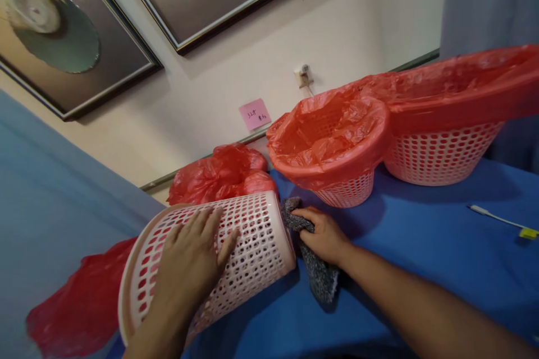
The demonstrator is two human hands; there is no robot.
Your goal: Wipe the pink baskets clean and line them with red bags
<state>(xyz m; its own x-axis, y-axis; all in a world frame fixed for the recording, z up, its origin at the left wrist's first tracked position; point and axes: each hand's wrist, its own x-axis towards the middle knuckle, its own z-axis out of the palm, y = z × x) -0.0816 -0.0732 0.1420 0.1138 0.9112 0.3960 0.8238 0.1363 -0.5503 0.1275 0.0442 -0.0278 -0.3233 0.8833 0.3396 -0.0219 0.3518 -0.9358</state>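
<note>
A pink perforated basket (248, 235) lies on its side on the blue table, its rim toward the left and its base toward the right. My left hand (191, 261) rests on the basket's side with the fingers spread. My right hand (322, 233) grips a dark grey cloth (318, 275) beside the basket's base; part of the cloth is against the base and the rest hangs down onto the table. The inside of the basket is mostly hidden.
Two baskets lined with red bags, one smaller (347, 190) and one larger (442, 151), stand behind at the right. Red plastic bags (223, 174) lie behind the tipped basket; more red plastic (84, 303) is at the left. A white cable (497, 216) lies at the right.
</note>
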